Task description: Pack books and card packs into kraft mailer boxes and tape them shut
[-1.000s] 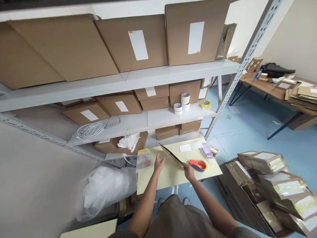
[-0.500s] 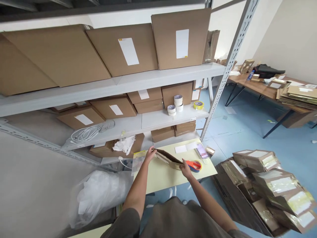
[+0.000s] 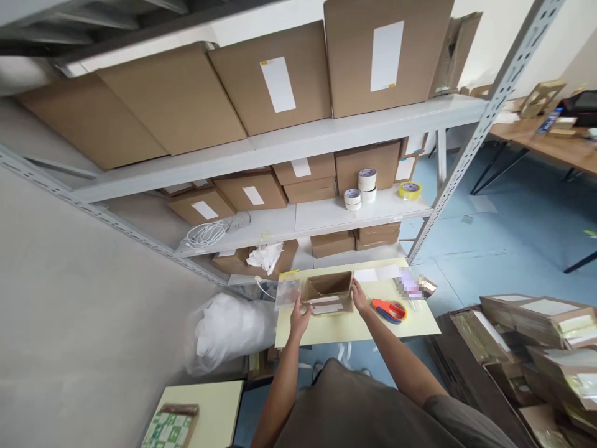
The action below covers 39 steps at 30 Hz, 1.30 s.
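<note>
Cardboard box [image 3: 329, 294] up between both hands, mouth open towards the ceiling, white label strips across the wall nearest the person! It's over the left half of the pale yellow tabletop [image 3: 336, 331], nearer the far edge than the near one; whether its base touches down, I can't tell from here. Left hand [image 3: 300, 317] is clamped on the near left corner, right hand [image 3: 359, 297] closes on the right side, and the box is pinned between them. Look just right of that hand: a red-and-blue tool [image 3: 381, 305] lies towards the right edge. White paper [image 3: 366, 275] runs along the far edge, and a pixelated purple item [image 3: 407, 283] takes the far right corner. Over at the far left corner, a clear plastic bag [image 3: 287, 294], just beside the box. Beyond, the grey shelf [image 3: 317, 216] carries white tape rolls [image 3: 367, 183], a yellow tape roll [image 3: 410, 193] near its right end, and coiled white cable [image 3: 208, 234] near its left end.
</note>
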{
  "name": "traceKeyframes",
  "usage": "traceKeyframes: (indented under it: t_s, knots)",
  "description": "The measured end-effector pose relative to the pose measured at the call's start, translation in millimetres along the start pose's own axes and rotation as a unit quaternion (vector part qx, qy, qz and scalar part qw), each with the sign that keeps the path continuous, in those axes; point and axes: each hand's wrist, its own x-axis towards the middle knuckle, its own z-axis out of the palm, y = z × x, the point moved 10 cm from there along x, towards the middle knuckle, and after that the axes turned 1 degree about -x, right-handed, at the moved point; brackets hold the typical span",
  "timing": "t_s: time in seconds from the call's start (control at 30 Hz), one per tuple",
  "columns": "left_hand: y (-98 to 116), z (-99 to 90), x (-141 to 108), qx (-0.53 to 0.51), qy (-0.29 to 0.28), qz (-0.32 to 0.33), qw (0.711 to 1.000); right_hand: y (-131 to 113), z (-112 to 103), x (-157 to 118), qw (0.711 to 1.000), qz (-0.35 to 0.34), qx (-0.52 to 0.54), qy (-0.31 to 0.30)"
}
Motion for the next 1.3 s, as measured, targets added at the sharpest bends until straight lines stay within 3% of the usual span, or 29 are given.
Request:
traceKeyframes:
  t_s: [0.07,0.2,0.23,0.3,0.4,0.47,0.6,0.73,0.93,1.13,1.3]
  knots:
    - [0,6.9,-6,-0.011,-0.013,0.002,1.0,6,1,0,1.0,0.03,0.001,0.007]
    - [1,27.3,-9,-0.038,-0.065,0.004,0.997,26,26,-12,0.992,0.09,0.028,-0.083]
    - [1,29.6,-7,-0.034,-0.065,0.005,0.997,28,26,-14,0.992,0.089,0.026,-0.082]
    - [1,28.7,-2,-0.018,-0.046,0.004,0.999,26,13,-13,0.997,0.068,0.003,-0.024]
    - [0,26.0,8,0.014,-0.03,-0.001,0.999,10,-20,0,0.994,0.033,-0.045,0.095]
    - [1,29.2,12,0.029,-0.048,0.004,0.998,-9,-31,16,0.991,0.013,-0.064,0.12]
    - [7,35.0,15,0.022,-0.067,0.019,0.997,-44,-27,56,0.991,0.01,-0.095,0.09]
    - [11,31.8,17,0.027,-0.049,0.016,0.998,-57,-5,73,0.988,-0.001,-0.151,0.026]
    - [9,9.6,21,0.082,0.01,0.004,0.997,-28,20,45,0.977,-0.055,-0.194,-0.072]
    - [10,9.7,18,0.101,-0.025,0.026,0.994,-2,10,16,0.989,-0.054,-0.135,-0.028]
    - [16,15.1,31,0.096,-0.094,0.041,0.99,5,19,0,0.987,-0.047,-0.139,-0.068]
